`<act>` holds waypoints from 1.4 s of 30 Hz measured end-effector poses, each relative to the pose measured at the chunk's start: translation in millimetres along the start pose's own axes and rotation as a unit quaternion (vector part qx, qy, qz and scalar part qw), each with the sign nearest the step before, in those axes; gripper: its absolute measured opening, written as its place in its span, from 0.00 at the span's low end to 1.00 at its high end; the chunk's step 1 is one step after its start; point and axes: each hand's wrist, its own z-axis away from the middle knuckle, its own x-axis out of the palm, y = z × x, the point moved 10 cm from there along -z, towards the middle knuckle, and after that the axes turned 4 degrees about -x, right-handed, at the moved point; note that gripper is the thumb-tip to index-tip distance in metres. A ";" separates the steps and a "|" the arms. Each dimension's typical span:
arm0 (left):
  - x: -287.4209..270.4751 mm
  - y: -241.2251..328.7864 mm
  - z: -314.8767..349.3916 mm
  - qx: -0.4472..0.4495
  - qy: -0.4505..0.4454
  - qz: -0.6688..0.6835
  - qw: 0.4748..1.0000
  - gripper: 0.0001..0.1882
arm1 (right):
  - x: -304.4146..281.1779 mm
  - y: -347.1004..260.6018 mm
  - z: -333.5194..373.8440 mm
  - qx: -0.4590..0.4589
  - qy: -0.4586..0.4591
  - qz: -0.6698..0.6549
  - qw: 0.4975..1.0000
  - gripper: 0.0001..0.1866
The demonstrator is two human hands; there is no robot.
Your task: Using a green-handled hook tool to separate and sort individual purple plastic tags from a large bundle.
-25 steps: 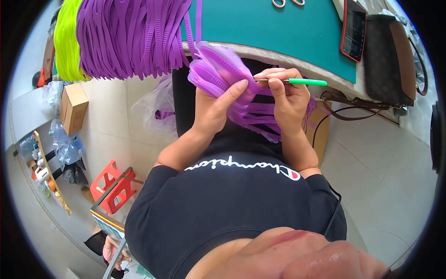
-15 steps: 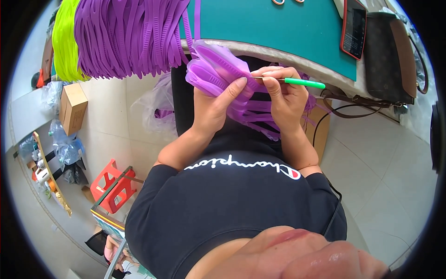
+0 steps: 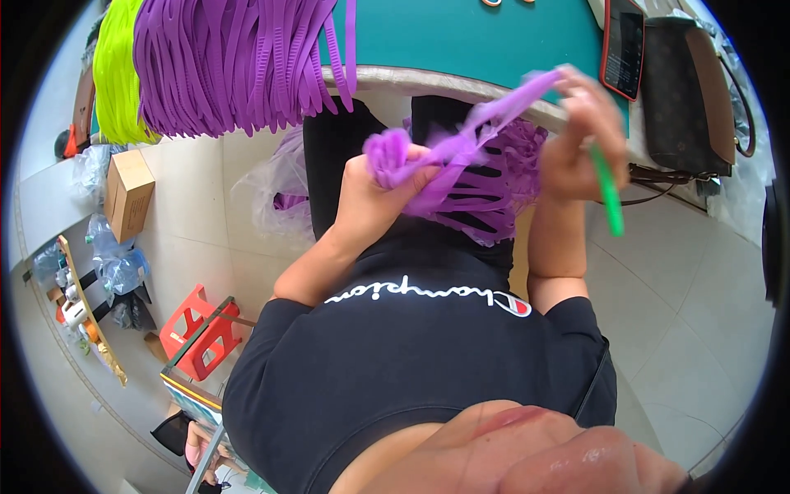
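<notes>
Many purple straps (image 3: 230,70), perhaps finished, overhang the table (image 3: 461,41) in the head view, while above the lap (image 3: 325,160) the left hand (image 3: 370,196) clamps a seemingly unfinished purple bundle (image 3: 387,156) whose stretched strip (image 3: 502,109) the right hand (image 3: 580,140) pinches alongside a green tool (image 3: 607,189).

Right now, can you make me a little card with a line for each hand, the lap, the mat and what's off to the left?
Left hand: grips a purple bunch
Right hand: blurred, holds a green tool
Between hands: stretched purple strip
Lap: more strips
Mat: green; purple pile and lime pile at left, phone by right edge, bag farther right
Off to the left: brown box, red stool
</notes>
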 end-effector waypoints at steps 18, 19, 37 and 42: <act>-11.6 -5.4 -0.5 -0.042 0.108 0.335 0.935 0.06 | 50.8 -33.4 28.3 0.129 -0.187 -0.271 0.936 0.08; -13.0 -2.9 -1.4 -0.024 0.108 0.331 0.937 0.05 | 52.4 -40.0 30.9 0.108 -0.181 -0.262 0.942 0.09; -12.8 8.7 3.9 0.020 0.111 0.289 0.950 0.05 | 58.7 -48.2 40.6 0.096 -0.176 -0.225 0.953 0.09; -15.5 4.8 6.9 0.018 0.108 0.228 0.968 0.04 | 67.0 -44.8 37.8 0.110 -0.268 -0.201 0.936 0.07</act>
